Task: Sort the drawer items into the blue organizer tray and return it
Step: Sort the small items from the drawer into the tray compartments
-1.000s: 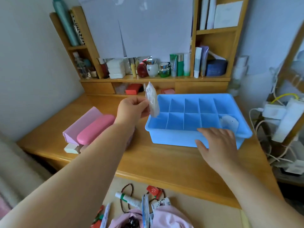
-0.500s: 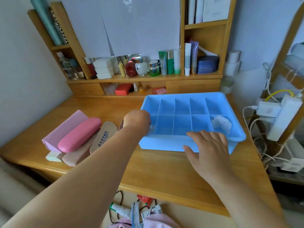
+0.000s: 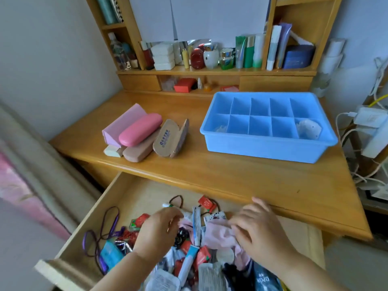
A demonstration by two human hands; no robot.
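While both hands dig in the open drawer [image 3: 117, 198], the blue organizer tray [image 3: 266, 143] sits on the worktop [image 3: 231, 175], well apart from them, toward its right end. The left hand [image 3: 156, 229] reaches into the clutter with fingers curled, but whether its grip has closed on anything I cannot tell; the right hand [image 3: 258, 229] pinches at a pink cloth [image 3: 216, 234].

The likely trouble is the tangle: sachets, tubes and cords lie heaped together, so lifting one piece may drag others out or spill them over the drawer's edge. Soft cloth may also bulge past one compartment.

The tray's long axis runs left to right, roughly along the worktop's front edge, open side up. Its near-left and near-right compartments already hold pale items.
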